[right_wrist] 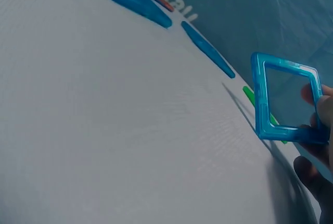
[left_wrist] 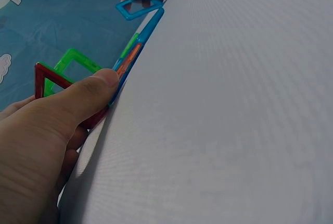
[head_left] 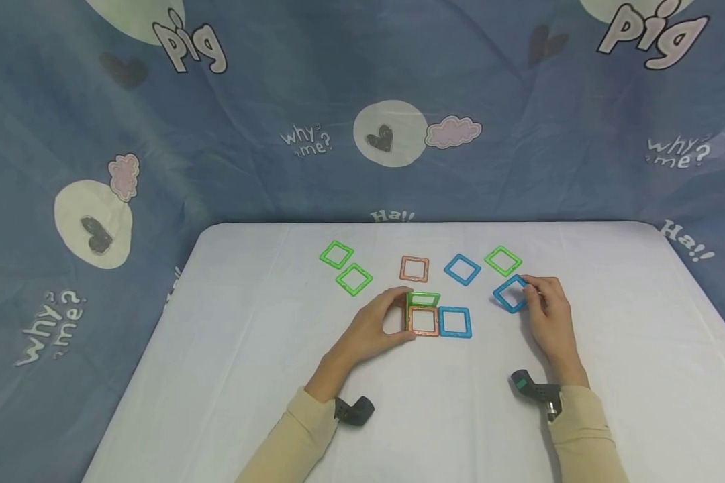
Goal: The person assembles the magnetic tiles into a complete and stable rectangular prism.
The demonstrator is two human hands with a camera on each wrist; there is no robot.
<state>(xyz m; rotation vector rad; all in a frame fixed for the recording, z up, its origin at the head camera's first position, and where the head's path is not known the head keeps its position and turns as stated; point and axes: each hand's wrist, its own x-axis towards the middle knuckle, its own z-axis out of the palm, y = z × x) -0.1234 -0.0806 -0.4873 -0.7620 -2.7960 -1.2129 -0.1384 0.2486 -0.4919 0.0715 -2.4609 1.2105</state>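
Plastic, glossy and thin-barred by its look, forms the hollow blue square frame [right_wrist: 261, 96] that the right hand [head_left: 552, 315] pinches along one bar, raised off the white table surface [head_left: 217, 402]. It should prove light and stiff, though smooth bars may let it twist if taken only by a corner; thumb and fingertips along one bar seems the sounder hold. Left of this grip, a flat blue plastic square frame [head_left: 468, 322] meets a flat orange plastic square frame [head_left: 424, 334], with a translucent green square frame [head_left: 425, 294] standing at the orange one's far edge. The left hand [head_left: 371, 329] curls around a standing plastic side panel [left_wrist: 54, 76], its colour hard to tell edge-on; upright pieces look easily tipped, so gentle pressure there suits.
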